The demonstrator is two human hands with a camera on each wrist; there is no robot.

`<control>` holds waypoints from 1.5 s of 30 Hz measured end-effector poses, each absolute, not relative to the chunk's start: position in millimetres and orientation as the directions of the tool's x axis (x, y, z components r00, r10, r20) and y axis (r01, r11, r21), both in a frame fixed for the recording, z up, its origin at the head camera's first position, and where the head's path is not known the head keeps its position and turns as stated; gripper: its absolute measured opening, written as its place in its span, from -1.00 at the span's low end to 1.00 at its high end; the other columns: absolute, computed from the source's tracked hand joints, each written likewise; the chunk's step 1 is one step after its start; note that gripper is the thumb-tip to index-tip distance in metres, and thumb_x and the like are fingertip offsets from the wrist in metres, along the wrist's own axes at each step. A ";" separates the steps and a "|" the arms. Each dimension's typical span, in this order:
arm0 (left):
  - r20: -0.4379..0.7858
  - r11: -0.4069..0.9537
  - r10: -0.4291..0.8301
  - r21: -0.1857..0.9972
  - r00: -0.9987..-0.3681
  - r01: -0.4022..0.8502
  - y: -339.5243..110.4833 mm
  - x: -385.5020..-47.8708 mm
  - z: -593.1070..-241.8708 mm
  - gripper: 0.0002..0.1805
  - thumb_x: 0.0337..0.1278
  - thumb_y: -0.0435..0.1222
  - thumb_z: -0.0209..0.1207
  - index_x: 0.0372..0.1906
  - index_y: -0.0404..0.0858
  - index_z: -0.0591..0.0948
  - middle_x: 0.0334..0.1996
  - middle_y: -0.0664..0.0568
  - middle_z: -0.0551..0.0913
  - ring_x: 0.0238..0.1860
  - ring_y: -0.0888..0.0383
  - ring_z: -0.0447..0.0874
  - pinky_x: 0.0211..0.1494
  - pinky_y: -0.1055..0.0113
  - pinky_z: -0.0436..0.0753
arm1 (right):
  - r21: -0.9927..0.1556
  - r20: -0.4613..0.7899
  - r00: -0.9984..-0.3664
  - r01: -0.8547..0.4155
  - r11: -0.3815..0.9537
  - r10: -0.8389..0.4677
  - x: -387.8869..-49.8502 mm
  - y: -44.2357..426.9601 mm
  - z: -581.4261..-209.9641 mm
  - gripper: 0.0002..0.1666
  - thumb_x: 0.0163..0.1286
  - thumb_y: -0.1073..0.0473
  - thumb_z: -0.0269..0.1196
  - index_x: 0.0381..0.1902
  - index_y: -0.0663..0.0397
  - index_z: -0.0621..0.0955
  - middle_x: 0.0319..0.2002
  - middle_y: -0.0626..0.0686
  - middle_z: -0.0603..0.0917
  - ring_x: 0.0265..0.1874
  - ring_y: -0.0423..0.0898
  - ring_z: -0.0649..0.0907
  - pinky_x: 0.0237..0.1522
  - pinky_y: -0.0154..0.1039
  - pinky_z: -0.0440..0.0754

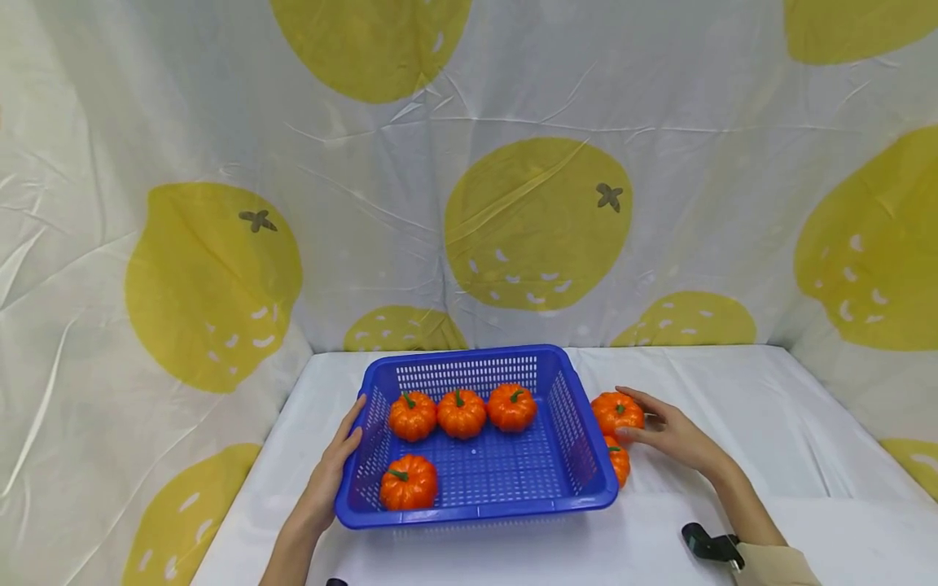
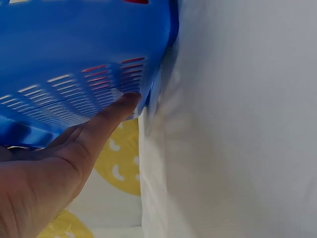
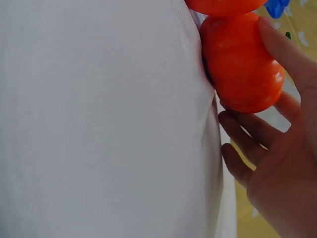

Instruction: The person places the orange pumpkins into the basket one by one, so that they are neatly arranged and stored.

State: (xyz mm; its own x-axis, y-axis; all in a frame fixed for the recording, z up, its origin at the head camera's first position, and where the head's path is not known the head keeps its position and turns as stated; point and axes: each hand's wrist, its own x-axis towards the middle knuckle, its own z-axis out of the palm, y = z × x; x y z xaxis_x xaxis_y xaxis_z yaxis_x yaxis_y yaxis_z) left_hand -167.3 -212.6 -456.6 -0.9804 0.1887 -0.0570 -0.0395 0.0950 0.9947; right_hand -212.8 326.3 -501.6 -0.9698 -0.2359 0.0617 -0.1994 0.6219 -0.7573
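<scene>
A blue plastic basket with slotted walls stands on the white-covered table. Inside, three small orange pumpkins with green stems line up towards the back, and another pumpkin sits at the front left. My left hand rests against the basket's left wall, fingers extended; the left wrist view shows a fingertip touching the slots. Outside the right wall, my right hand has thumb and fingers around a pumpkin. Another pumpkin lies just in front of that one, partly hidden by the basket rim.
A white cloth printed with yellow lemons hangs behind the table and along both sides. Near the right sleeve is a black device at the wrist. White tabletop extends to the right of the basket.
</scene>
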 end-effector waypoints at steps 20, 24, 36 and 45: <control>-0.076 0.147 0.181 0.988 -0.981 -0.050 -220.3 -170.2 -451.5 -0.37 0.66 -0.01 -0.29 0.69 0.16 -0.03 0.72 -0.08 -0.24 0.68 -0.35 -0.27 0.59 -0.43 -0.21 | -0.781 0.039 -0.972 -0.175 0.599 -0.234 -211.3 344.1 -501.5 -0.21 0.49 0.01 0.30 0.57 0.09 0.33 0.45 0.38 0.45 0.31 0.39 0.56 0.25 0.16 0.65; -0.084 0.159 0.168 0.986 -0.982 -0.057 -220.6 -169.8 -451.2 -0.37 0.66 0.01 -0.29 0.69 0.20 -0.03 0.72 -0.05 -0.24 0.68 -0.35 -0.28 0.59 -0.45 -0.22 | -0.797 0.053 -0.979 -0.162 0.581 -0.199 -206.4 344.4 -495.3 -0.23 0.54 -0.02 0.24 0.59 0.02 0.30 0.48 0.33 0.43 0.29 0.34 0.57 0.07 -0.39 0.66; -0.080 0.149 0.161 0.987 -0.984 -0.056 -213.3 -164.0 -449.2 -0.37 0.66 0.01 -0.30 0.69 0.18 -0.05 0.72 -0.05 -0.26 0.68 -0.34 -0.34 0.57 -0.49 -0.30 | -0.867 0.069 -0.984 -0.139 0.478 -0.161 -193.1 305.0 -452.0 -0.19 0.54 -0.04 0.23 0.64 -0.16 0.23 0.47 0.29 0.43 0.27 0.25 0.54 -0.01 -0.31 0.64; -0.080 0.142 0.147 0.988 -0.986 -0.059 -206.3 -161.0 -450.4 -0.37 0.66 0.02 -0.29 0.69 0.20 -0.02 0.72 -0.06 -0.25 0.68 -0.34 -0.33 0.58 -0.47 -0.28 | -0.870 0.105 -0.977 -0.180 0.458 -0.184 -192.0 286.7 -433.4 -0.20 0.53 -0.04 0.25 0.63 -0.14 0.25 0.43 0.27 0.48 0.25 0.24 0.55 0.08 -0.08 0.69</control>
